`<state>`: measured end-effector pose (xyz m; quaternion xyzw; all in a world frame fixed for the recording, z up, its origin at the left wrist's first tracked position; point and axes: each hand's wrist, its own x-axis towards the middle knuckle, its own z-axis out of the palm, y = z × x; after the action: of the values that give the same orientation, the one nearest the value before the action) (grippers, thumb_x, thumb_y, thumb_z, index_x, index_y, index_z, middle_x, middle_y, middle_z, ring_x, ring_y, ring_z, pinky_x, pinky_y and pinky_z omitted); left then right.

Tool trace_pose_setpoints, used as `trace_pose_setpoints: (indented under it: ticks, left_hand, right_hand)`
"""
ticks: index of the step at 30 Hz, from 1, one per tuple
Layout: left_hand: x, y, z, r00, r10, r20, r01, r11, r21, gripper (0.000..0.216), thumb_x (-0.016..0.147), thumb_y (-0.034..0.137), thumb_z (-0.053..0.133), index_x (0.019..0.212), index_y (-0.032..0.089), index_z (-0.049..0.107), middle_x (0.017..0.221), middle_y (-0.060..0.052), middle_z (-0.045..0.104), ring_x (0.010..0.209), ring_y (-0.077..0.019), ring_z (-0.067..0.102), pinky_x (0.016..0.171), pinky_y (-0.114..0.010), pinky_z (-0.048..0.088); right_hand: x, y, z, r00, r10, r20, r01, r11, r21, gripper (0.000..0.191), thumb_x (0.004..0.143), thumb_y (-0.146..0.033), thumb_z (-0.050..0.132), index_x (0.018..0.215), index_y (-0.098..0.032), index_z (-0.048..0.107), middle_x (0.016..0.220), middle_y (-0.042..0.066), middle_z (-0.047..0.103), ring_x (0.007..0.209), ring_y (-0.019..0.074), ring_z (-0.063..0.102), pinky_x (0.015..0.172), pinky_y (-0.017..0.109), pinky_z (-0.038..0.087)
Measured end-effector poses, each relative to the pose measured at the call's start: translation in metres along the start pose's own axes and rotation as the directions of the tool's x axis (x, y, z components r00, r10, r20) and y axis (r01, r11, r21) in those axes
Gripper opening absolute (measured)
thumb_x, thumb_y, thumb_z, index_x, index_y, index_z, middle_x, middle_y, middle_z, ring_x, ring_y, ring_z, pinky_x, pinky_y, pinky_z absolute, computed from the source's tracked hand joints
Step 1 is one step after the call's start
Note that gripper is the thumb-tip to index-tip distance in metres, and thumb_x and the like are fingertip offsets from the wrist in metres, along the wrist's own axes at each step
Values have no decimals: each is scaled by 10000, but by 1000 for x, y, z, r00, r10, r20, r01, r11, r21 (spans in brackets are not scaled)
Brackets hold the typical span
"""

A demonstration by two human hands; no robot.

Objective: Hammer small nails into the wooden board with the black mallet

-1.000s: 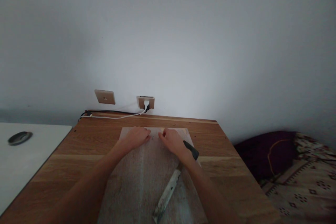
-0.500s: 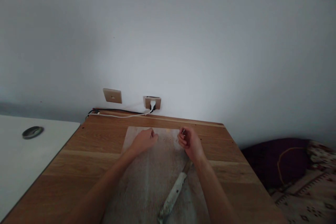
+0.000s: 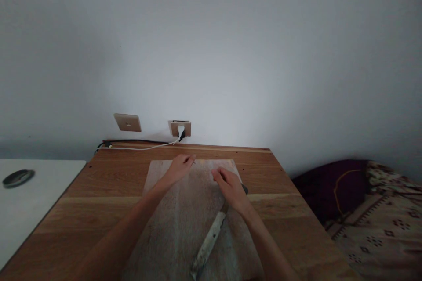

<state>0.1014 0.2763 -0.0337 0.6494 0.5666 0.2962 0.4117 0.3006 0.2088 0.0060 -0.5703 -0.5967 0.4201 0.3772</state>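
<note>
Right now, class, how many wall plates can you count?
2. The left plate is on the wall above the white cable; the right plate holds a white plug.

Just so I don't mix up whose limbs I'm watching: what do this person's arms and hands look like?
The left hand and right hand are both ungloved, with separate fingers in plain view. The left forearm and right forearm show no sleeve, watch, bracelet or cable. The picture is too dim to rule out a thin ring.
</note>
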Motion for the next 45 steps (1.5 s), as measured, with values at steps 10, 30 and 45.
trace_pose_setpoints:
  ticks: [10, 30, 45]
  left_hand:
    - [-56, 7, 51, 928, -355, 114, 123, 2, -992, 215, 934, 182, 451, 895, 186, 662, 992, -97, 716, 968, -171, 691, 841, -275, 599]
    - [-99, -11, 30, 973, 166, 162, -204, 944, 258, 168, 925, 243, 520, 1009, 215, 662, 1103, -119, 708, 1078, -281, 627, 944, -397, 443]
    - [-34, -27, -16, 989, 141, 36, -135, 793, 594, 172, 919, 99, 479, 938, 153, 641, 1006, -119, 636, 1011, -247, 613, 941, -355, 472]
  right_hand:
    - [-4, -67, 20, 894, -277, 353, 380, 885, -268, 408, 1075, -469, 424, 1321, -208, 619, 1310, 126, 694, 1218, 247, 630, 1061, 383, 432]
    - [-81, 39, -20, 1000, -1, -11, 0, 996, -90, 387, 952, -559, 577, 1195, -269, 660, 1212, 119, 696, 1055, 277, 696, 839, 399, 597]
    - [-121, 74, -18, 981, -40, -190, 23, 996, -91, 363, 967, -519, 577, 1141, -225, 698, 1137, 108, 744, 964, 244, 742, 788, 335, 619]
